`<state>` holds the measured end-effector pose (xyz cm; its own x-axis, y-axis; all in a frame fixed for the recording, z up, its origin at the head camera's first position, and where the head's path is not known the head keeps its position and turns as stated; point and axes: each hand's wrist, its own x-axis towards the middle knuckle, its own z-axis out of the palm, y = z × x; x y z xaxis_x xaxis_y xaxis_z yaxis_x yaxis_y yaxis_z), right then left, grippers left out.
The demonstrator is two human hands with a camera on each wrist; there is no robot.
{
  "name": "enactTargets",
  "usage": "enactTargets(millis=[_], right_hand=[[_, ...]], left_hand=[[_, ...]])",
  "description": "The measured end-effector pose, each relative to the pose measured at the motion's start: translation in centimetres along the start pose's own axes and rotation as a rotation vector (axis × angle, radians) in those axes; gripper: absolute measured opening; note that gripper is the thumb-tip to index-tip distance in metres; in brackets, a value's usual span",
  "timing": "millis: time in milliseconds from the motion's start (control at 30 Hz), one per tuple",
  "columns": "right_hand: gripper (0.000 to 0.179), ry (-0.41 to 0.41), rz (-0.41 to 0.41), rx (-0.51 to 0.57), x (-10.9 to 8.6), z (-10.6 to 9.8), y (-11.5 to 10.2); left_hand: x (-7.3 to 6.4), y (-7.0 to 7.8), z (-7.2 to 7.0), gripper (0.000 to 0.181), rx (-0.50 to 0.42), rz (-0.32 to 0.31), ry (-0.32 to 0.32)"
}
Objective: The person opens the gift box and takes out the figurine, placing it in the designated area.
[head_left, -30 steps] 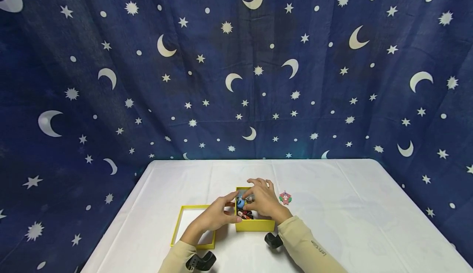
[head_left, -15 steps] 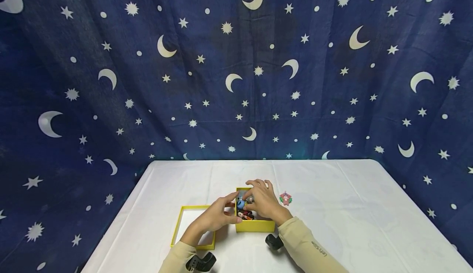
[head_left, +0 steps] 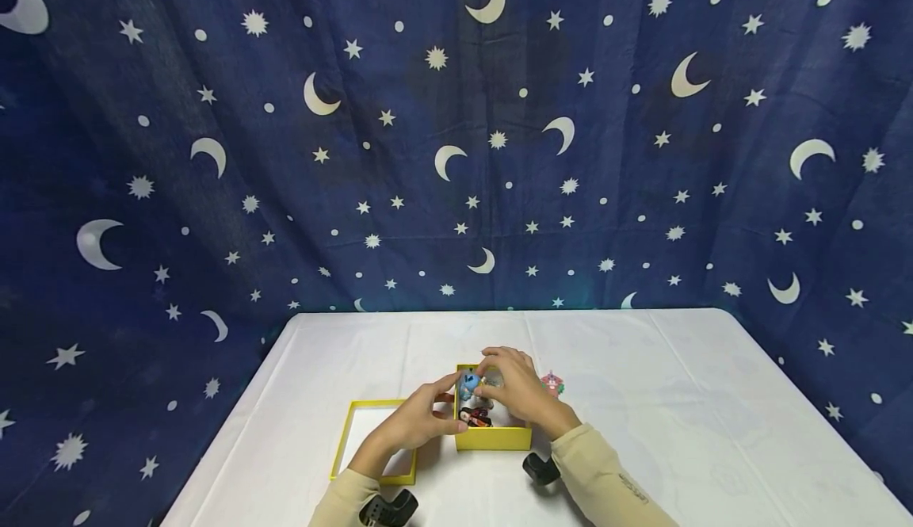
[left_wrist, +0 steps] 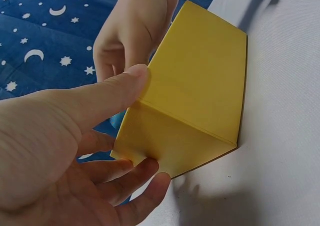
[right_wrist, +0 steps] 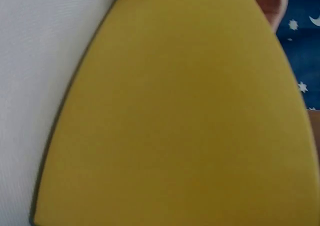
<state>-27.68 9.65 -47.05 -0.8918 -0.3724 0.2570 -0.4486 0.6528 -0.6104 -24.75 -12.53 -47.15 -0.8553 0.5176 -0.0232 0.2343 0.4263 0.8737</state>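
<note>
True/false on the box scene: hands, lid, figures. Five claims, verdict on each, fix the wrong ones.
1. The left hand touches the yellow box. True.
2. The yellow lid sits on top of the box. False: it lies on the table, left of the box.
3. The blue figure is at the right hand's fingertips. True.
4. The pink figure is inside the box. False: it is on the table, right of the box.
5. A red-and-black figure lies in the box near its front wall. True.
</note>
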Motion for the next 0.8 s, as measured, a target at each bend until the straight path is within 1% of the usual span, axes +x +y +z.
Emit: enactTargets(millis=[133, 267, 367, 433, 600, 700, 800], right_hand=[[0.013, 0.056, 0.019, 0.06, -0.3, -0.8, 0.2], [0.017, 0.086, 0.027, 0.128, -0.5, -1.8, 0.6], [0.019, 0.089, 0.028, 0.2, -0.6, -2.6, 0.9], [0.02, 0.094, 0.014, 0.239, -0.7, -3.1, 1.2], [0.022, 0.115, -0.01, 0.294, -0.7, -3.8, 2.0], [0.024, 0.12, 0.011, 0.366, -0.8, -4.2, 2.3], [0.028, 0.104, 0.042, 0.45, -1.0, -4.5, 2.7]], left_hand=[[0.1, -0.1, 0.0, 0.083, 0.005, 0.001, 0.002], [0.0, 0.0, 0.1, 0.084, 0.002, 0.005, 0.005], [0.0, 0.0, 0.1, 0.084, 0.005, 0.0, 0.009], [0.0, 0.0, 0.1, 0.084, 0.011, -0.003, 0.01], [-0.1, 0.0, 0.0, 0.083, 0.019, 0.006, 0.013], [-0.1, -0.1, 0.0, 0.084, 0.017, 0.011, 0.013], [0.0, -0.2, 0.0, 0.084, 0.013, 0.014, 0.013]])
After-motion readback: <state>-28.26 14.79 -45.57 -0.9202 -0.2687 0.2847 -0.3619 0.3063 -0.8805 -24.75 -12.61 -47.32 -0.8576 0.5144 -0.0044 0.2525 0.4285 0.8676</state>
